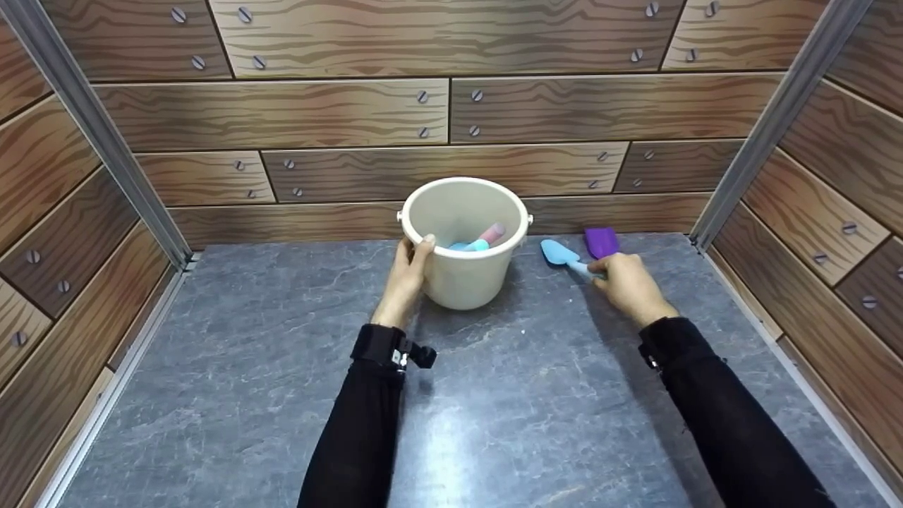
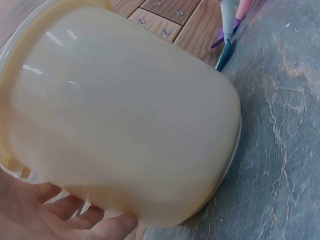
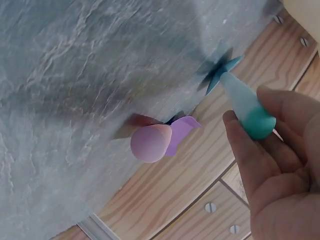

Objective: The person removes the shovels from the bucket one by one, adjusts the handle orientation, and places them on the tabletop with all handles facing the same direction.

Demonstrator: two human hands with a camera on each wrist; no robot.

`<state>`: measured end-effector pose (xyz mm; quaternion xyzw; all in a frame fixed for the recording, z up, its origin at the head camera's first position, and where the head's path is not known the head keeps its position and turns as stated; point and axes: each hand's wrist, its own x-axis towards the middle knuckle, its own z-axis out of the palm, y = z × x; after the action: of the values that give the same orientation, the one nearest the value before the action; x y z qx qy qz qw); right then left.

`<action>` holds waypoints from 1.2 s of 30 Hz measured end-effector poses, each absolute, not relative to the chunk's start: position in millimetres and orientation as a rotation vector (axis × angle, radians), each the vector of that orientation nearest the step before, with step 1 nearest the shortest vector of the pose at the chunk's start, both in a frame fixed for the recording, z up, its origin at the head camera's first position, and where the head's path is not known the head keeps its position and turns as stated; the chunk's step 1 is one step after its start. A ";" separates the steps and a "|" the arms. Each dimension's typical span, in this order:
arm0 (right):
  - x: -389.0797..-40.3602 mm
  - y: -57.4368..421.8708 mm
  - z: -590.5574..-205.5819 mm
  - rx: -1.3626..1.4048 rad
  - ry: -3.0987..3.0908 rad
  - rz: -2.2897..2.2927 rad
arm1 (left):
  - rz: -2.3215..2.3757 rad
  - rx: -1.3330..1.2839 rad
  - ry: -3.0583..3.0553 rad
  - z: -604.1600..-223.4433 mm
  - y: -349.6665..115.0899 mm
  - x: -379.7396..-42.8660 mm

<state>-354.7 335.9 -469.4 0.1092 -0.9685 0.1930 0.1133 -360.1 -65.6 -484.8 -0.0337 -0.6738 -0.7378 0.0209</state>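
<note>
A cream bucket (image 1: pixel 462 286) stands upright on the grey floor near the back wall. My left hand (image 1: pixel 407 279) grips its left front rim, thumb over the edge and fingers against the outer wall (image 2: pixel 125 110). In my right hand (image 1: pixel 631 289), the handle of a light blue toy shovel (image 1: pixel 559 252) is pinched between thumb and fingers; its blade points toward the bucket. Just behind that hand lies a purple toy shovel (image 1: pixel 601 241), its pink handle (image 3: pixel 150 144) seen end-on in the right wrist view. Inside the bucket rests a toy with a pink and turquoise handle (image 1: pixel 492 235).
Wood-patterned panels (image 1: pixel 353 113) rise behind and on both sides. Metal corner posts (image 1: pixel 769 106) join them. Grey marbled floor (image 1: pixel 268 395) stretches in front of the bucket. Something blue also shows in the bucket, partly hidden by its rim.
</note>
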 end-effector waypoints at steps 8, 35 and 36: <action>-357.7 322.6 -476.9 0.296 -2.806 0.498 | -2.275 -0.078 -2.112 -486.3 -65.9 -359.7; -357.0 308.1 -484.8 0.315 -2.909 0.436 | -2.278 -0.090 -2.109 -485.4 -65.8 -360.1; -357.5 307.9 -484.5 0.312 -2.915 0.436 | -2.279 -0.094 -2.108 -485.4 -65.7 -360.4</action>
<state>-357.5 307.9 -484.5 0.1050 -0.9796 0.1465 0.0888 -360.4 -65.7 -485.4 -0.0303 -0.6785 -0.7337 0.0179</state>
